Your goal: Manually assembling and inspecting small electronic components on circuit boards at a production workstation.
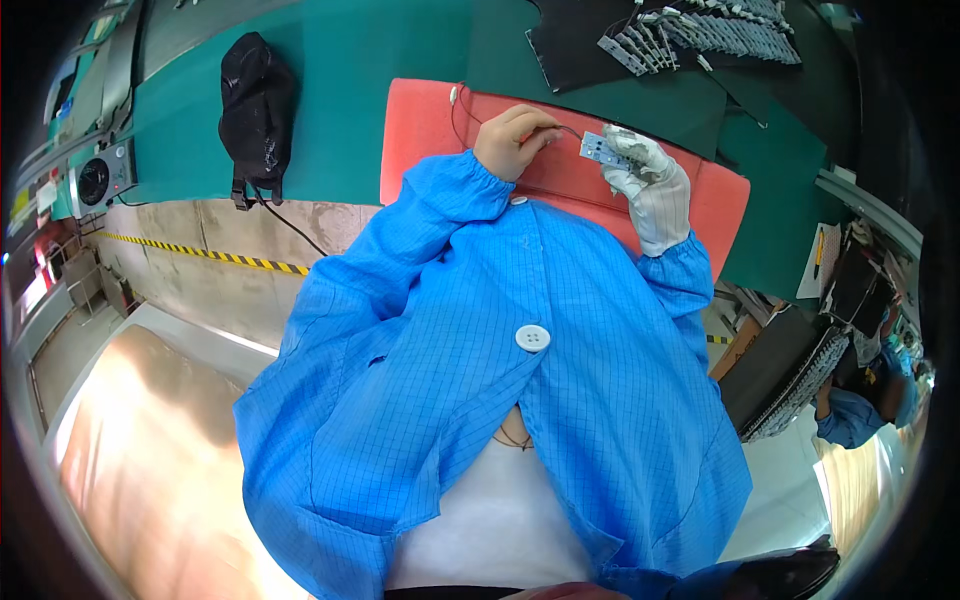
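My right hand (pixel 648 180), in a white glove, grips a small pale circuit board (pixel 600 149) between thumb and fingers. From the board's left end runs a thin dark cable (pixel 571 130). My bare left hand (pixel 515 140) has its thumb and fingers pinched together on this cable, just left of the board. Beyond the left hand the cable loops down to a small white connector (pixel 453 95). Both hands are over a long red pad (pixel 415 130) on the green bench top (pixel 345 60).
Several similar boards with cables (pixel 720 35) lie in rows on a black mat (pixel 575 45) at the far right. A black bag-like cover (pixel 257 105) lies left of the pad, near a fan unit (pixel 100 180). Another person's sleeve (pixel 850 425) shows at the right, by a dark stack (pixel 785 380).
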Motion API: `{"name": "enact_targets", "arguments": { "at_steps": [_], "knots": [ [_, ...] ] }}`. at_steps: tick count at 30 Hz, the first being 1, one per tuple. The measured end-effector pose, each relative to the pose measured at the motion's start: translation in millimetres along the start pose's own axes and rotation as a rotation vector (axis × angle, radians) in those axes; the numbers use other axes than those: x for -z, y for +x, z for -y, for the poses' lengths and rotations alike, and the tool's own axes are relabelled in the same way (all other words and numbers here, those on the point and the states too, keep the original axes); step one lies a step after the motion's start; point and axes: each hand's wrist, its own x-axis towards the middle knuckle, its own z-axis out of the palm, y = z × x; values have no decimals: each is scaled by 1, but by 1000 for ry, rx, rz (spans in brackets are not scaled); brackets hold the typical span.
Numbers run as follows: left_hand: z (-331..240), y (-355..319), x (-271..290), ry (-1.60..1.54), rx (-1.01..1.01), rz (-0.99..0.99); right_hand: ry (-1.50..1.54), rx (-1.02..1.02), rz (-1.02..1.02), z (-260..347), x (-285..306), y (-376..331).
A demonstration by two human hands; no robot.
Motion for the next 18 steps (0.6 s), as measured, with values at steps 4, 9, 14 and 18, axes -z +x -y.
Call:
{"name": "enact_targets", "arguments": {
  "at_steps": [4,9,14,18],
  "knots": [
    [4,0,-3,-59,49,-2,-127,144,-31,5,-2,-2],
    [15,0,-2,92,-223,47,-858,540,57,16,9,-1],
    [2,4,1,148,-220,96,20,-427,-253,16,3,9],
    [-12,0,3,172,-207,103,-86,-532,-206,7,6,12]
  ]
}}
